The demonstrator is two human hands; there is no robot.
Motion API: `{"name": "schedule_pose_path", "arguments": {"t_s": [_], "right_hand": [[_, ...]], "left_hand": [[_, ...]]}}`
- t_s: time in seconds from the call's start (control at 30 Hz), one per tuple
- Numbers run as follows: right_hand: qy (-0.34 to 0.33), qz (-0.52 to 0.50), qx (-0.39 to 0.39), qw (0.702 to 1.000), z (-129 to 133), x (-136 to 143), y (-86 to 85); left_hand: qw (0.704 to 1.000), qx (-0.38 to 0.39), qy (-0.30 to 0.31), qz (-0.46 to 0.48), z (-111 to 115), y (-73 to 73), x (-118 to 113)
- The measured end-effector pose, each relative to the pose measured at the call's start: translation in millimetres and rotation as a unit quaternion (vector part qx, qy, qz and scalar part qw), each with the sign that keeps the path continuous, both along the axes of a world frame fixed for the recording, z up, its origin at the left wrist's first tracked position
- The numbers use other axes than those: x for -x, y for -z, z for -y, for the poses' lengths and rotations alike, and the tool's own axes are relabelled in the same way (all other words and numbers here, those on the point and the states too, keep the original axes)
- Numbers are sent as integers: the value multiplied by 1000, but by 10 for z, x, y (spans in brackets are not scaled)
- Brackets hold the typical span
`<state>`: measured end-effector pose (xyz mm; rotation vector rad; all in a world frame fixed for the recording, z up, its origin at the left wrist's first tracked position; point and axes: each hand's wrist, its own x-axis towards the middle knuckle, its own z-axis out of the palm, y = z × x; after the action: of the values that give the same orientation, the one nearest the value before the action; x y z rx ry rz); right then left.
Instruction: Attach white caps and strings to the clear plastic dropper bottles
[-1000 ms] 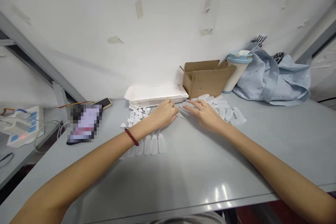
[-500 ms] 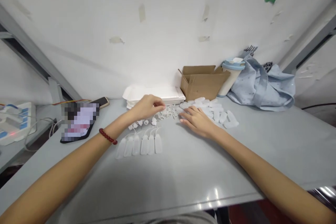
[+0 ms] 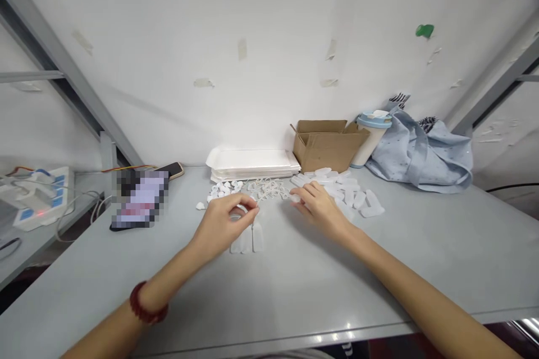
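Note:
My left hand [image 3: 225,224] has thumb and forefinger pinched together on a thin white strip [image 3: 260,199], just in front of a pile of small white looped strips [image 3: 269,188]. My right hand [image 3: 322,207] is closed, its fingertips on a translucent plastic tag [image 3: 295,198] beside a heap of similar tags [image 3: 347,196]. Beneath the left hand lie translucent tags in a row [image 3: 246,241], partly hidden by that hand. Small white caps [image 3: 225,188] are gathered behind the left hand, with a single white piece [image 3: 200,206] apart from them.
A stack of white trays [image 3: 255,162] and an open cardboard box [image 3: 326,151] stand against the wall. Right of the box are a lidded cup [image 3: 370,143] and a blue cloth bag [image 3: 421,151]. A phone [image 3: 143,199] and a power strip [image 3: 46,196] are at left.
My left hand has come back toward me from the strip pile and now pinches a strip over the tag row. My right hand's fingers have curled in on a tag. The view has tilted up.

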<state>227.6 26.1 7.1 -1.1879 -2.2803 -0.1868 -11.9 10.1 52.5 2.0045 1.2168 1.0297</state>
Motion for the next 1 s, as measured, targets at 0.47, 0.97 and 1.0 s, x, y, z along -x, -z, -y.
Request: {"name": "schedule_pose_path", "arguments": {"t_s": [0.47, 0.97, 1.0], "right_hand": [[-115, -82, 294, 945, 455, 411, -155], [-135, -57, 158, 977, 470, 393, -98], [-136, -60, 156, 977, 470, 394, -101]], "left_hand": [[981, 115, 23, 155, 310, 107, -91], [982, 99, 9, 163, 347, 126, -130], [981, 103, 8, 164, 345, 123, -128]]}}
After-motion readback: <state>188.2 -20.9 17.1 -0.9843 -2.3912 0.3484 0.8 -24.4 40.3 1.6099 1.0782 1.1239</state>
